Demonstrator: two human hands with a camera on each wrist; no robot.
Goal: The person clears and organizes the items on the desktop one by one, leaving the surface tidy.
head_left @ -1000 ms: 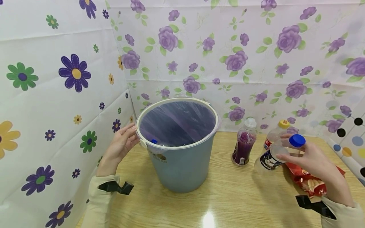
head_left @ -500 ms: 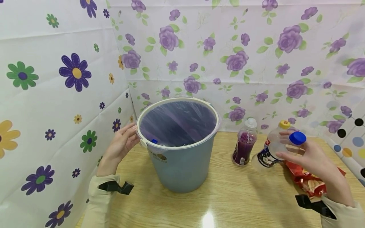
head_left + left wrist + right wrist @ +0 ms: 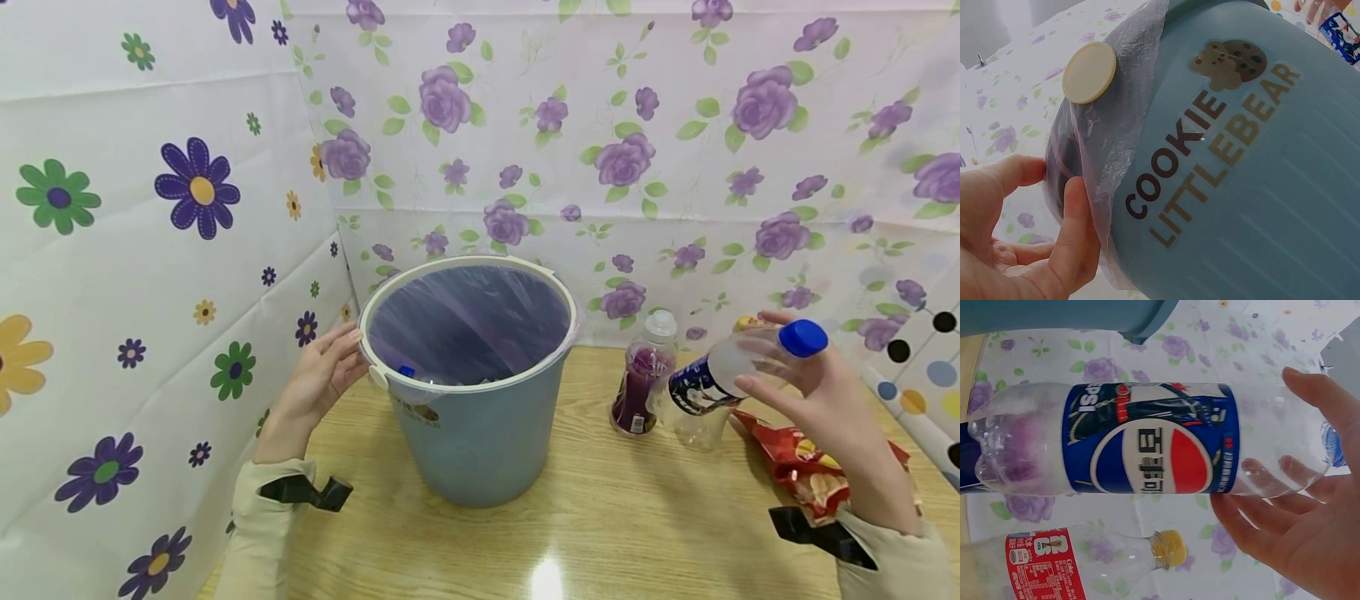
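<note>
In the head view, my right hand grips an empty clear Pepsi bottle near its blue-capped end. The bottle is tilted, its base pointing left and down. The right wrist view shows my thumb and fingers on either side of its clear upper part, past the Pepsi label. My left hand rests its fingertips against the rim of a blue bucket lined with a clear plastic bag. Close up, the left fingers touch the bagged edge beside a round cream knob.
Behind the Pepsi bottle stand a bottle of purple drink and a yellow-capped Coca-Cola bottle. A red snack packet lies to the right on the wooden table. Something blue shows inside the bucket. Flowered cloth walls surround the table.
My right hand has lifted and tilted the Pepsi bottle further, its base swinging up and left toward the purple drink and its cap shifting right. The left hand and bucket stay put.
</note>
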